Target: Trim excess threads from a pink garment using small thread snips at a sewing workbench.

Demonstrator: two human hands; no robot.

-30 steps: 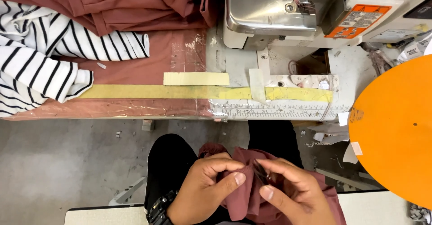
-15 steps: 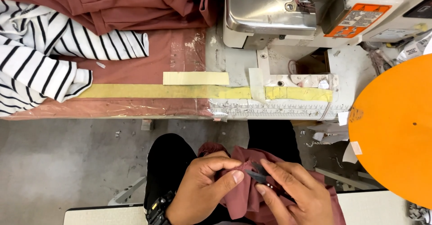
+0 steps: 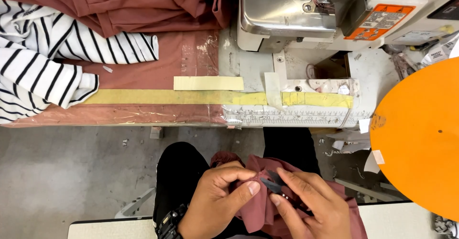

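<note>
From the head camera, looking down at the lap: the left hand (image 3: 217, 203) pinches a bunched fold of soft, matte maroon cloth (image 3: 260, 210) between thumb and forefinger, the other fingers curled under it. A dark watch strap sits on that wrist. The right hand (image 3: 311, 205) is closed around small thread snips (image 3: 272, 185), whose dark, pointed metal blades lie against the pinched edge of the cloth, right beside the left thumbnail. The cloth is draped over the person's black trousers (image 3: 184, 172), low in the middle of the view and well below the table edge.

Higher up stands a sewing machine (image 3: 296, 14) with a smooth, brushed steel cover and cream-coloured body, bearing an orange label. Its worn, scuffed white base carries a printed ruler strip (image 3: 291, 119) along the front edge and a long band of yellow tape (image 3: 191, 97), with a shorter cream piece just above it. To the left, the table (image 3: 158, 69) is covered in reddish-brown material under wrinkled clear plastic film. On it lie a crumpled black-and-white striped knit garment (image 3: 43, 57) and a heap of the same maroon fabric (image 3: 143, 0), folded in loose, thick ridges. At the right edge is a large, flat, smooth orange disc (image 3: 420, 138). The floor is bare grey concrete (image 3: 71, 172), speckled with scraps.
</note>
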